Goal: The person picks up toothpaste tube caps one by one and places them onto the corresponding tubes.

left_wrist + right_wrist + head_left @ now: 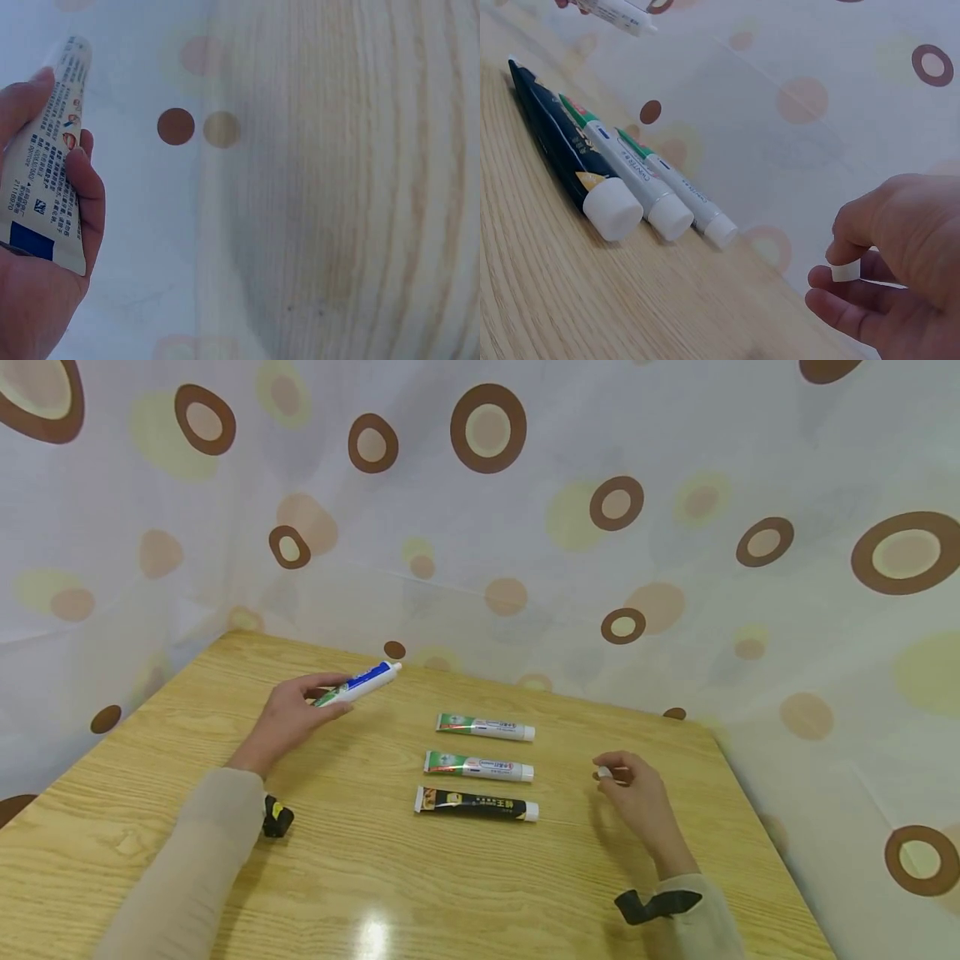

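Observation:
My left hand (288, 714) grips a blue, white and green toothpaste tube (363, 683) above the left of the table, its bare nozzle tilted up to the right. In the left wrist view, fingers and thumb wrap round the same tube's printed side (52, 157). Over the table's right part, my right hand (637, 789) pinches a small white cap (846, 271) between thumb and fingers. Between the hands lie three capped tubes in a column: a green and white toothpaste tube (487, 727), a second similar tube (480, 767) and a black toothpaste tube (476, 804) nearest me.
The wooden table (337, 877) runs back to a wall covering (465, 527) patterned with brown and beige circles. Black straps with small mounts sit on both wrists, the right strap (660, 906) lying over a light sleeve.

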Tool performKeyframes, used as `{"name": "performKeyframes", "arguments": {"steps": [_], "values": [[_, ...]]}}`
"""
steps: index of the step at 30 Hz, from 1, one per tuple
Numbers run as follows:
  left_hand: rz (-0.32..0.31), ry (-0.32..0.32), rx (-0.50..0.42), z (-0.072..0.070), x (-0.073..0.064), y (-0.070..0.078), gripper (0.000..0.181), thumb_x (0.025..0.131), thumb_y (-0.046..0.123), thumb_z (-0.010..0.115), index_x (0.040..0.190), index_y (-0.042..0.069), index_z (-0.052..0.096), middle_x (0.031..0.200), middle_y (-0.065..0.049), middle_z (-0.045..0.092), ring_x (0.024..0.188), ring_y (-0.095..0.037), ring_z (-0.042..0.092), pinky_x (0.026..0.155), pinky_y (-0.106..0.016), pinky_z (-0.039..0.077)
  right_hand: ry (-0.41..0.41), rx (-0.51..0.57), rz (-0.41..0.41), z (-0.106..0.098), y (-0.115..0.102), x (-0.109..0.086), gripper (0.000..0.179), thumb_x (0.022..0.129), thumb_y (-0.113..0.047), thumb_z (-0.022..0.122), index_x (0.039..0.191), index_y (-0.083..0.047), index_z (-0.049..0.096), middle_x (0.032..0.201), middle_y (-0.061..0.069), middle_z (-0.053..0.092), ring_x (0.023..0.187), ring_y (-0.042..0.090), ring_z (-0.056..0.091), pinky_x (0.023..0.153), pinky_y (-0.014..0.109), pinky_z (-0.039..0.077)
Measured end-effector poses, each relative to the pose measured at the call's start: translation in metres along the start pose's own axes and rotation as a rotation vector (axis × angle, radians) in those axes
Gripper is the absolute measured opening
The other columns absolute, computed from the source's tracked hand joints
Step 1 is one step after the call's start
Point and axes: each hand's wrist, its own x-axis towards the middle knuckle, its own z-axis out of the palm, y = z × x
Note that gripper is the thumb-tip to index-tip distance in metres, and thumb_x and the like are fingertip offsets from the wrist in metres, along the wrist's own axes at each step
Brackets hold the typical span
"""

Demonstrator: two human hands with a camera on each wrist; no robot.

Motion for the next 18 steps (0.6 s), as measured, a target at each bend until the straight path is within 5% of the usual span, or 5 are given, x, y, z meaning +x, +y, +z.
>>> {"name": "performKeyframes", "arguments": {"steps": [8,18], "values": [[0.062,-0.034,-0.06,0.006,-0.002,0.024,0.045,0.088,0.045,0.073,0.128,0.026,0.069,0.132,-0.006,0.064,0.103,-0.025,0.059,0.076,-0.027,0.051,0.017,0.074,-0.02,0.004,-0.016,-0.001,0.029,0.097,-0.016,0.065,0.12,0.0,0.057,0.113,0.016,0.063,0.089,0.012,0.066,0.08,0.028,0.057],[0.118,-0.059,-0.078,0.007,-0.006,0.047,0.039,0.085,0.044,0.077,0.122,0.032,0.072,0.132,-0.002,0.066,0.083,-0.022,0.055,0.055,-0.026,0.043,0.023,0.166,-0.033,0.008,-0.029,-0.001,0.023,0.095,-0.015,0.067,0.114,-0.002,0.065,0.113,0.01,0.064,0.095,0.004,0.064,0.082,0.021,0.055]]}}
